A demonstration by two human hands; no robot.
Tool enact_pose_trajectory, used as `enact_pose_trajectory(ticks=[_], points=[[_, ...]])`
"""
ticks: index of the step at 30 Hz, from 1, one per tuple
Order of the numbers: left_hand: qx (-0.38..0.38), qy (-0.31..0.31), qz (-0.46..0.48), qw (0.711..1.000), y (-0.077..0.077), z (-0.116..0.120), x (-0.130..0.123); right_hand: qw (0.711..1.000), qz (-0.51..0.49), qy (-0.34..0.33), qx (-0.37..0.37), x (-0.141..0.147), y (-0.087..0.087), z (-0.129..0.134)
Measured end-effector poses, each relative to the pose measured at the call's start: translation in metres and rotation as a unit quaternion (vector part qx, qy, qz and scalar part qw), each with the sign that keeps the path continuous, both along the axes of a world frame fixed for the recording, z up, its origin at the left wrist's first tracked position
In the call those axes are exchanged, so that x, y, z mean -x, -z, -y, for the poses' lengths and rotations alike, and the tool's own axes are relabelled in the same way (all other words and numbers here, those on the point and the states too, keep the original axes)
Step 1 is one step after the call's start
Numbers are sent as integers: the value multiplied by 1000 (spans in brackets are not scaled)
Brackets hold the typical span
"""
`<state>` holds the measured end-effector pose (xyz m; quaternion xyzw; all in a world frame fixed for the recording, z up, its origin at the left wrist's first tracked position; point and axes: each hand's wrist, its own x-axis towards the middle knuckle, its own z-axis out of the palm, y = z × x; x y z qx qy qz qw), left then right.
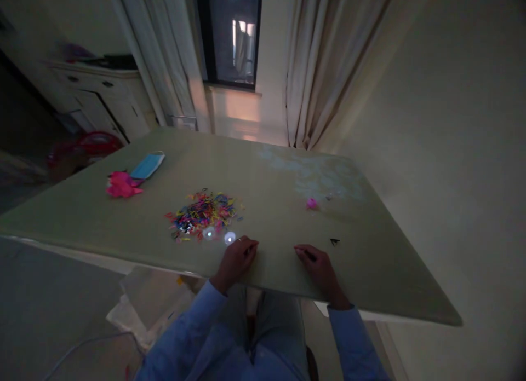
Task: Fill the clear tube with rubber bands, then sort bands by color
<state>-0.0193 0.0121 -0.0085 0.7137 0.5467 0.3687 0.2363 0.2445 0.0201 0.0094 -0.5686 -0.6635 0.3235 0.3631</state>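
Note:
My left hand (237, 259) rests at the front of the table with its fingers curled and pressed together. To its left lies a loose pile of small, thin pieces in many colours (205, 210), their exact kind too small to tell. Two bright reflections sit on the tabletop between pile and hand. My right hand (316, 263) is closed in a pinch, apart from the left one. Whatever either hand holds, if anything, is too small to make out. Just right of the right hand is a small black piece (335, 241). Farther back lies a small pink object (312, 204).
The greenish table (263, 173) reaches toward a curtained window (232, 41). At its left are a crumpled pink item (123, 184) and a blue face mask (148, 166). A white cabinet (119, 93) stands behind on the left. A wall (452, 151) runs along the right.

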Motion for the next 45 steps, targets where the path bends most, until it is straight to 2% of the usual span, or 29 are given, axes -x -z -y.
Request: enact_pose_trajectory(ticks=[4,9,11,13,16,23,28,32,38,41,42,44,45], points=[[-5,11,11,1000,4,2,10,999,21,-29,-26,31,-15,-25],[6,32,-69,997,3,2,2,983,75,-155,-57,103,-33,-69],[-3,39,-94,995,2,5,1,974,107,-186,-75,133,-36,-89],[-12,39,-96,995,3,7,0,958,182,-206,-83,160,-35,-108],[-17,36,-84,996,3,9,0,934,256,-235,-89,190,-32,-129],[7,53,-83,995,1,8,1,913,306,-258,-75,216,-23,-142],[6,52,-65,997,2,8,1,923,295,-238,-61,218,-20,-139],[11,52,-51,997,3,8,0,946,233,-221,-52,219,-18,-139],[5,44,-53,998,4,8,0,980,73,-186,-17,215,-24,-131],[-6,36,-38,999,6,8,0,980,-79,-177,37,205,-35,-111],[-7,33,-37,999,6,8,0,961,-192,-180,81,200,-39,-102],[-2,31,-39,999,6,7,0,877,-404,-194,173,191,-48,-83],[1,33,-40,999,7,7,0,834,-473,-199,204,187,-52,-74]])
